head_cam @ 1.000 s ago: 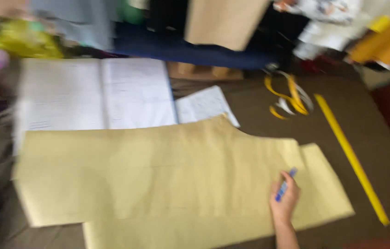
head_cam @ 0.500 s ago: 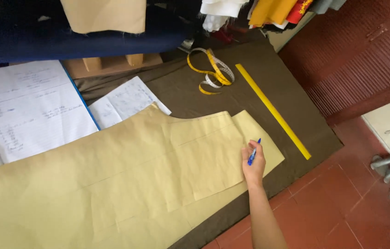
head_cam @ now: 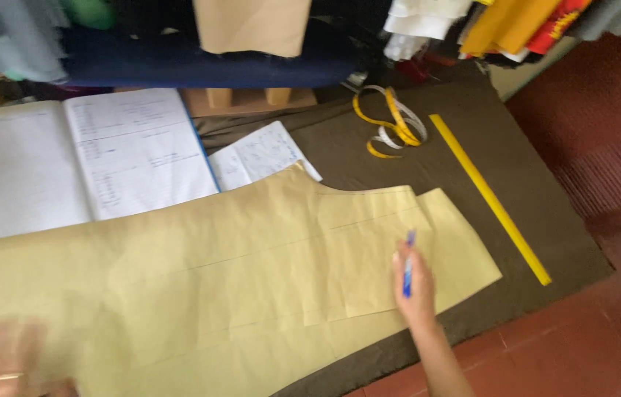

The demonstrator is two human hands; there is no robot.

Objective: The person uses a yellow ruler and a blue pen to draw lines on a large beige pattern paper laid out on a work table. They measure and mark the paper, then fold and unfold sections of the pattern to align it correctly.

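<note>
While the right hand (head_cam: pixel 415 283) is closed around a blue pen (head_cam: pixel 408 263), its tip is held over the right part of a tan paper pattern (head_cam: pixel 237 272) that is spread flat on a dark olive-brown cloth (head_cam: pixel 472 95). The left hand (head_cam: pixel 5 364) is seen only as a blur at the lower left corner, pressed on or near the paper's edge; whether anything is gripped there cannot be told.

The pattern appears already cut to shape, with a curved notch at its upper edge, and faint ruled lines are seen along its length, so the outline and some marking are judged done. No traced mark can be made out on the cloth around the paper, so any marking there is judged still to be done.

A yellow ruler (head_cam: pixel 488 197) is laid diagonally on the cloth, well apart from the paper, and a coiled yellow measuring tape (head_cam: pixel 391 125) lies beyond it. An open ruled notebook (head_cam: pixel 83 158) with handwritten entries is placed at the upper left, and a loose written sheet (head_cam: pixel 259 154) is tucked just beside it, under the pattern's edge. Folded fabrics are stacked along the far side.
</note>
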